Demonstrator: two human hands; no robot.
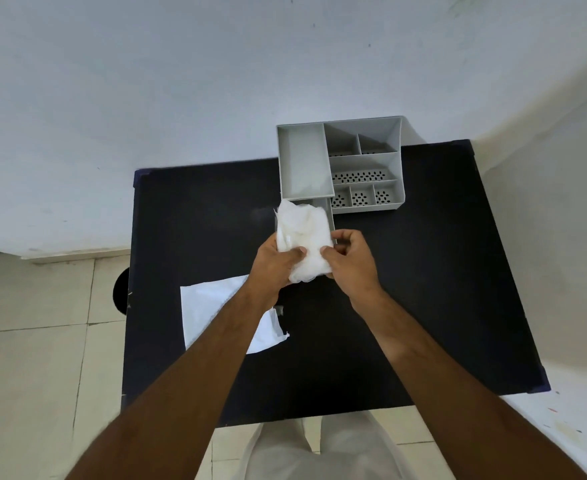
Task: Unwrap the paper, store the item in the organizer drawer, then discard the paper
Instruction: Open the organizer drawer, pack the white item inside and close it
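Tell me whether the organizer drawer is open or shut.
Open. The drawer sticks out from the grey organizer toward the person; the white bundle in both hands hides most of it.

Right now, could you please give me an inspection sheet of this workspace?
Surface: black table, mostly bare.
Job's things: white gauzy bundle held over the open drawer of the grey organizer; flat white paper lying front left.
Clutter: nothing seen.
Grip: left hand and right hand both pinch the bundle's near edge.
Cables: nothing seen.
Surroundings: pale wall, tiled floor, a dark round object beside the table's left edge.
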